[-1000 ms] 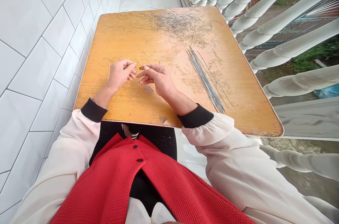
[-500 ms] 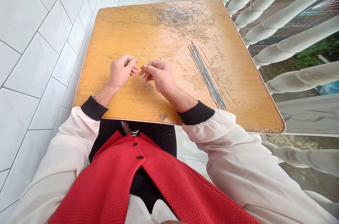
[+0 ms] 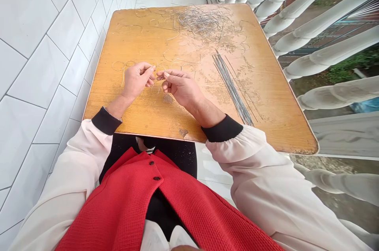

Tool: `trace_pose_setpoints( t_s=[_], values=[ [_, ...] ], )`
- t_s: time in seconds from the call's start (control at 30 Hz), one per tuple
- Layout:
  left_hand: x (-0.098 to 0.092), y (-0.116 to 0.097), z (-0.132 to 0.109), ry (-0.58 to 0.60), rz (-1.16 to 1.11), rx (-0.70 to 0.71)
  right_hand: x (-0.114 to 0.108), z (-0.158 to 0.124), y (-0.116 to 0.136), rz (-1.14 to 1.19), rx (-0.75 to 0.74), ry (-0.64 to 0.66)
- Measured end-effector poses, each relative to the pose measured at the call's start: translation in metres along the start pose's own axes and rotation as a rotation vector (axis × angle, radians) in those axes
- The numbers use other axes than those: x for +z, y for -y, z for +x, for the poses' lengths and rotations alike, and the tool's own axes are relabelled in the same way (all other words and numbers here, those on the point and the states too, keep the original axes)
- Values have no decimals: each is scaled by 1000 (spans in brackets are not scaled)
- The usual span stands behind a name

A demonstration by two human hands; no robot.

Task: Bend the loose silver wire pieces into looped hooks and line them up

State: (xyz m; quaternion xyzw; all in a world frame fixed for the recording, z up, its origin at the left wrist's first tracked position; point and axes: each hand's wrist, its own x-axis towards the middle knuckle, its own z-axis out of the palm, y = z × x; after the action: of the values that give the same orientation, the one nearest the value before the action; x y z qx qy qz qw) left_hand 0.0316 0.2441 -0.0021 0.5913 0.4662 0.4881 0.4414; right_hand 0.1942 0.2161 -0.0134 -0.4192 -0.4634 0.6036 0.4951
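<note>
L hand (image 3: pixel 136 81) pinched nearly shut on thin wire (image 3: pixel 156 92), over middle of wooden table (image 3: pixel 266 116); R hand (image 3: pixel 180 88) pinched on same wire, tips just apart from L's; straight wires (image 3: pixel 232 89) lie further R.

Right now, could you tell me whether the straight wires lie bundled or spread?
Bundled: the straight wires lie in a narrow parallel sheaf on the wooden tabletop.

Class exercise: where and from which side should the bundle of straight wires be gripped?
Grip the straight wires at their narrow near end, from above, with the right hand: they lie flat and gather tightly there, while the far end fans apart.
</note>
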Motion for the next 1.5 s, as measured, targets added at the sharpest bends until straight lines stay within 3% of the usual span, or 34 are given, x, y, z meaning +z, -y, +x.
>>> trace_pose_setpoints(
  t_s=[0.33, 0.5, 0.7, 0.87, 1.3, 1.5],
  values=[
    [0, -7, -3, 22, -91, -88, -1, 3, -6, 118, -4, 59],
    [-2, -12, -5, 53, -139, -155, -2, 5, -9, 85, -29, 23],
    [-6, -16, -9, 321, -268, -373, -9, 7, -9, 32, -85, -56],
    [-4, -14, -9, 425, -378, -465, -11, 6, -6, 36, -104, -69],
    [2, -9, -9, 463, -398, -443, -4, 6, -4, -54, -108, -64],
    [8, -1, -12, 402, -335, -294, -2, 3, -3, -95, -127, -122]
  ],
)
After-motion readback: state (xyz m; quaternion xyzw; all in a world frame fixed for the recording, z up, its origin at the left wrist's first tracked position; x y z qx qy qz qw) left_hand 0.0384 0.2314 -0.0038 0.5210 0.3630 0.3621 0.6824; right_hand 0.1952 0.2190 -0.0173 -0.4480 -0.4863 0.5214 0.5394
